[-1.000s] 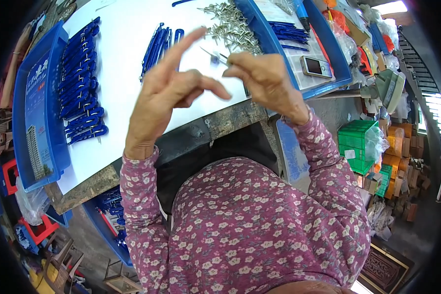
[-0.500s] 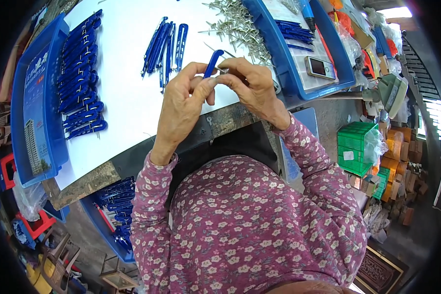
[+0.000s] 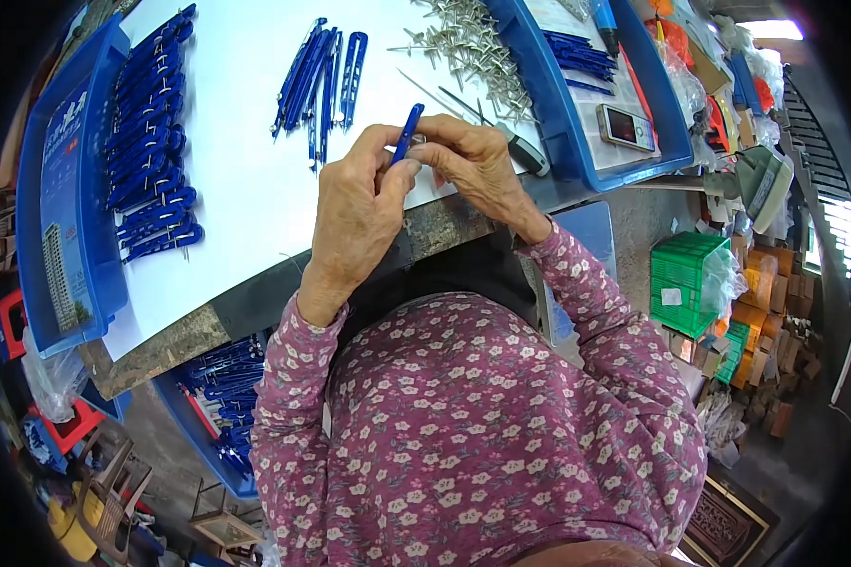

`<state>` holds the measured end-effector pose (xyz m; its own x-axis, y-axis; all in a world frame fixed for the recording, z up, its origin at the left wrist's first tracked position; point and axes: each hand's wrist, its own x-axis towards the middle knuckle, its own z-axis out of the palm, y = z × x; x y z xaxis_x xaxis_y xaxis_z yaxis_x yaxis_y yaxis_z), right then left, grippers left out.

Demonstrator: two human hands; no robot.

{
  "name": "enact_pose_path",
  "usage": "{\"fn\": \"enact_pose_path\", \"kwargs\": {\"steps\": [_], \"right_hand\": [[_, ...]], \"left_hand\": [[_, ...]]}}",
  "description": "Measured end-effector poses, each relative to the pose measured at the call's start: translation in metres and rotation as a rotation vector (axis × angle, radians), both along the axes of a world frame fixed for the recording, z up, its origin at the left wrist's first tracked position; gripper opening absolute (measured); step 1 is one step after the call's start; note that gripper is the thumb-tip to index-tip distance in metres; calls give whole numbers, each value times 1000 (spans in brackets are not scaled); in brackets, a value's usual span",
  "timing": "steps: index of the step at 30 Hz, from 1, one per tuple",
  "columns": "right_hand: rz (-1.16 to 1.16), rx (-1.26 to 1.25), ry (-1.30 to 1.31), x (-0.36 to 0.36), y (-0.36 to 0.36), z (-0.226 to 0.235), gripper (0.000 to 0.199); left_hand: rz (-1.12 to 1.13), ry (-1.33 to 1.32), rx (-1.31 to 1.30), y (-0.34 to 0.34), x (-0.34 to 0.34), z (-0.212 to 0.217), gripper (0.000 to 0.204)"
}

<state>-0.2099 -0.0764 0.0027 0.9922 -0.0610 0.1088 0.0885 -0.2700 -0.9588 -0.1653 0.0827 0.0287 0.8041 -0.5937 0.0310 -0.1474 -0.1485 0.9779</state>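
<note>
Over the near edge of the desk [image 3: 170, 349], my left hand [image 3: 361, 208] pinches a slim blue handle [image 3: 408, 133]; my right hand [image 3: 475, 171] curls beside it, contents hidden, so I cannot tell its grip; the handle seems light, stiff, slick, best pinched along its sides

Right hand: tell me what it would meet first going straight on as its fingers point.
The right hand points left, so it would likely meet the slim blue handle piece first, the one held by the left hand. The fingers may be touching it now; depth is unclear here.
</note>
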Motion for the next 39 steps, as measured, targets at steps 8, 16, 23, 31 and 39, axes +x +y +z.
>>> {"fn": "enact_pose_path", "kwargs": {"steps": [8,16,23,31,39], "right_hand": [[67,-262,-133,2,6,4,20],[318,-332,-6,-13,2,30,18],[-64,-290,102,-16,-79,93,17],[-176,-1359,88,-4,-199,8,13],[-70,-1546,76,6,-191,10,15]], "left_hand": [[-16,221,-117,7,3,-7,15],[-97,406,-25,17,-2,-6,15],[-59,404,-147,21,-10,0,13],[-102,423,-239,12,-15,5,25],[-83,611,-431,10,-14,0,25]]}}
